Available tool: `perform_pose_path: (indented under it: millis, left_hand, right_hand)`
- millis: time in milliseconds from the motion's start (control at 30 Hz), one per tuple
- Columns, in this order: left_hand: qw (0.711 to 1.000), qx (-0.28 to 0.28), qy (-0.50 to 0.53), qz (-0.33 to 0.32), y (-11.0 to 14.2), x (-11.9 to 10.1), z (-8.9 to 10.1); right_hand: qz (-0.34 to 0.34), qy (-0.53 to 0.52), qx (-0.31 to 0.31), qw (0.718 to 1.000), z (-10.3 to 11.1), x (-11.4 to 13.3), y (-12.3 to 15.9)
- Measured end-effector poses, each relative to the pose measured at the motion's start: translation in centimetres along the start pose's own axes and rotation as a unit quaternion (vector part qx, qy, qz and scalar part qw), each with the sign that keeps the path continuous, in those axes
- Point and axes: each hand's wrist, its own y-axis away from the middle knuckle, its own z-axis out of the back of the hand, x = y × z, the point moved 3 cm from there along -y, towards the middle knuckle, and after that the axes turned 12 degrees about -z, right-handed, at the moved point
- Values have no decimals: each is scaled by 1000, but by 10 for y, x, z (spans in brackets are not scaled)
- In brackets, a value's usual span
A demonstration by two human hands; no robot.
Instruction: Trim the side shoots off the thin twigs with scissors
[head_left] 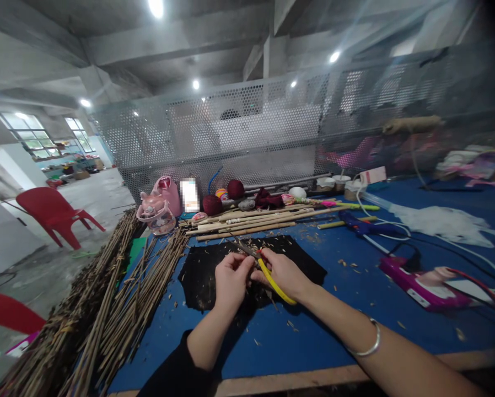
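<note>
My right hand [283,273] is closed around yellow-handled shears [274,284], whose dark blades point up and to the left. Close beside it, my left hand [233,278] has its fingers pinched together near the blades; whatever they hold is too small and hidden to name. Both hands are over a black cloth [202,275] strewn with pale shavings and bits. Under the cloth lies a blue tabletop [272,344], with more scraps scattered on it.
Bundles of thin brown sticks [144,298] lie at the left. Wooden rods [247,223], dark red yarn balls [212,205] and a pink jar [156,214] line the back. At right are a blue glue gun [361,225], a purple power strip [423,286], cables and white plastic [446,220].
</note>
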Motion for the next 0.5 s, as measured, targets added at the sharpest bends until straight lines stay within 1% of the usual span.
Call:
perform_pose_path:
  millis: [133,233,367,500]
  left_hand:
    - [999,14,13,27,2,3,-4]
    - [999,24,3,37,2,4,-5]
    - [999,11,-18,37,3,4,-3]
    - [999,7,-8,36,2,5,-3]
  right_hand:
    - [-16,3,3,1000,1,-2,-1]
    - [-25,5,1,1000,1,-5,-3]
    - [-19,-10,1,1000,0,-8,-5]
    - [-13,-36,16,999,-1,-10,-8]
